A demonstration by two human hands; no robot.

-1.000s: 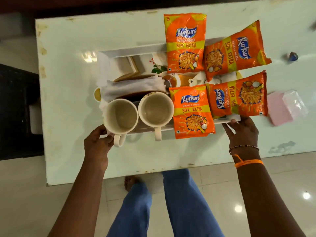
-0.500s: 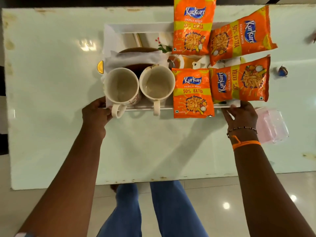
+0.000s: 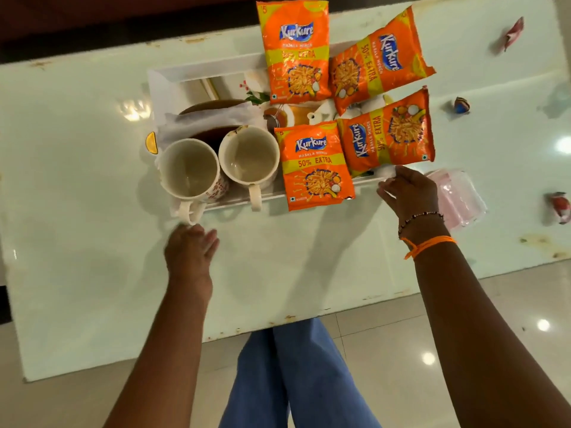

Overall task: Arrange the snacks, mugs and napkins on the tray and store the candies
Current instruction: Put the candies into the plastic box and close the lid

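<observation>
A white tray (image 3: 191,69) rests on the pale table. Two cream mugs stand at its front left, one (image 3: 188,171) beside the other (image 3: 248,156), handles toward me. White napkins (image 3: 200,125) lie behind them. Several orange Kurkure packets fill the right half, the nearest (image 3: 315,168) overhanging the front rim. Wrapped candies lie loose on the table to the right: a red one (image 3: 513,34), a blue one (image 3: 461,105) and another red one (image 3: 560,206). My left hand (image 3: 190,251) hovers just below the left mug's handle, fingers apart and empty. My right hand (image 3: 408,193) grips the tray's front right corner.
A clear pink plastic container (image 3: 460,196) sits on the table just right of my right hand. The table's front edge (image 3: 278,322) runs above my legs, with tiled floor below it. A small yellow piece (image 3: 151,143) lies at the tray's left side.
My left hand has let go of the tray's front left corner and drawn back toward me. My right hand stays at the right corner. More candies have come into view.
</observation>
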